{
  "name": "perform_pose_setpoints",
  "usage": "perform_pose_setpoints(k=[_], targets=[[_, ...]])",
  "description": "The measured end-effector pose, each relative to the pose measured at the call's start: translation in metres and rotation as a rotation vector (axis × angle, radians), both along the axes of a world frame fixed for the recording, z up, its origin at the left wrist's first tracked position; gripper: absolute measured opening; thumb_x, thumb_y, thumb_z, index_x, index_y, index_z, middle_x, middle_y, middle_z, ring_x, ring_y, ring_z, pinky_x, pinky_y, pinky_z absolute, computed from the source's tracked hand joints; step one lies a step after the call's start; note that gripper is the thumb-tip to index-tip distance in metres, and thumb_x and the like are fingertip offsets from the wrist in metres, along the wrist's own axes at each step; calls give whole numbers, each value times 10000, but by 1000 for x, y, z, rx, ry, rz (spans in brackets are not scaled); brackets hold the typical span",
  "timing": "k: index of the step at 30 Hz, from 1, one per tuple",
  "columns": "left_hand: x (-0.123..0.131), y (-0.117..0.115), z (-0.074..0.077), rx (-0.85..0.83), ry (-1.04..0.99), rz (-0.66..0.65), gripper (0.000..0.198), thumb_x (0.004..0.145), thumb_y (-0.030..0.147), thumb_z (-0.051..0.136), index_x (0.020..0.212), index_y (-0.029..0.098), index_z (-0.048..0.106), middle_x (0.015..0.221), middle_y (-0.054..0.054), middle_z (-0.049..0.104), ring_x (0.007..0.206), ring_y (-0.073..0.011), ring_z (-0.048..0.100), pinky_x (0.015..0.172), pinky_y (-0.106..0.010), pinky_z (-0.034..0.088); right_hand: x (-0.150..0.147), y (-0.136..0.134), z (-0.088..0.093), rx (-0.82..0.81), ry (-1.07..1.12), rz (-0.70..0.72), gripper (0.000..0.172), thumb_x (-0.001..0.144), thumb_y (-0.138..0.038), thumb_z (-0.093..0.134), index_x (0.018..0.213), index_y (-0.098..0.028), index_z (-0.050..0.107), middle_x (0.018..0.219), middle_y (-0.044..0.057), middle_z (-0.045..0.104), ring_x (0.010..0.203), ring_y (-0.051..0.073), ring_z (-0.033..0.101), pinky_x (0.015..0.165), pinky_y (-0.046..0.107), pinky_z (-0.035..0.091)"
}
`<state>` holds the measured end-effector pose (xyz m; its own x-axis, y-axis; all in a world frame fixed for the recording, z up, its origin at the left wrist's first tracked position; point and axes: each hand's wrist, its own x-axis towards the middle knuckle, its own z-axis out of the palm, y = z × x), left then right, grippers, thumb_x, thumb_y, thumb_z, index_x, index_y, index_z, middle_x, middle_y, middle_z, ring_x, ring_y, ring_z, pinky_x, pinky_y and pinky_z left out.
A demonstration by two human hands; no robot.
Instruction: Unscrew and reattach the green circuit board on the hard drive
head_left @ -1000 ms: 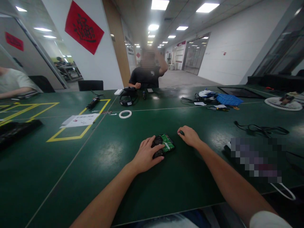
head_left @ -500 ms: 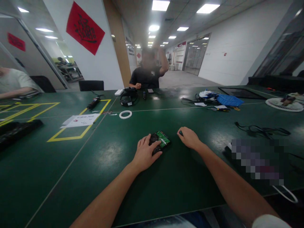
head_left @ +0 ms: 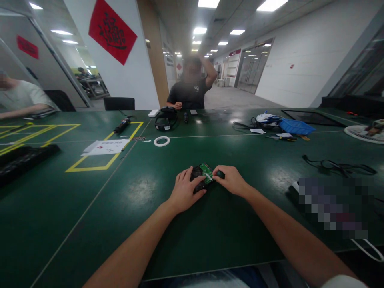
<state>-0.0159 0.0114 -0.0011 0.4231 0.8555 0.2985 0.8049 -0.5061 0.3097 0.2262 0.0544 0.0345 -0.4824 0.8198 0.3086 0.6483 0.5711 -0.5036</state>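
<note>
A hard drive (head_left: 207, 169) lies on the green table with its green circuit board facing up. Spread over its left side, my left hand (head_left: 185, 190) steadies it, thumb along the near edge and fingers on top. At the drive's right edge is my right hand (head_left: 232, 180), its fingers closed around a small dark rounded object (head_left: 221, 174) that looks like a tool handle. Its tip, if any, is too small or hidden to make out. The thumb and fingertips of that hand are right by the board.
Beyond the drive lies a white tape ring (head_left: 161, 141). Paper (head_left: 109, 147) rests inside a yellow-taped outline at left. A blue basket (head_left: 297, 127), black cables (head_left: 339, 165) and a blurred-out item (head_left: 333, 210) are at right. A person (head_left: 190, 90) sits across the table.
My right hand has moved left with the dark object, from beside the hard drive to its right edge. My left hand stays on the drive. The view has shifted slightly.
</note>
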Motion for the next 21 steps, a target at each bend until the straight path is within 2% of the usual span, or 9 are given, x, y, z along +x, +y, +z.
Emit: perform_pose_setpoints(k=[8, 14, 21], targets=[[-1, 1, 0, 6, 6, -6, 511, 906, 484, 661, 1394, 365, 565, 1601, -100, 302, 1438, -394, 281, 1105, -617, 304, 5, 3, -1, -8, 2, 14, 62, 896, -273, 659, 919, -231, 698, 976, 25, 729, 898, 188, 663, 816, 322, 465], [0, 1, -1, 7, 10, -3, 516, 909, 489, 654, 1401, 373, 556, 1603, -97, 295, 1440, -395, 277, 1107, -625, 296, 15, 7, 3, 12, -18, -30, 86, 922, -252, 619, 927, -220, 699, 953, 28, 715, 889, 181, 648, 816, 315, 453], [1, 1, -2, 13, 13, 2, 519, 902, 481, 664, 1397, 363, 562, 1596, -106, 310, 1436, -391, 290, 1114, -609, 293, 6, 4, -3, 18, -86, 62, 101, 930, -263, 626, 957, -218, 711, 966, 50, 673, 893, 178, 619, 827, 313, 449]])
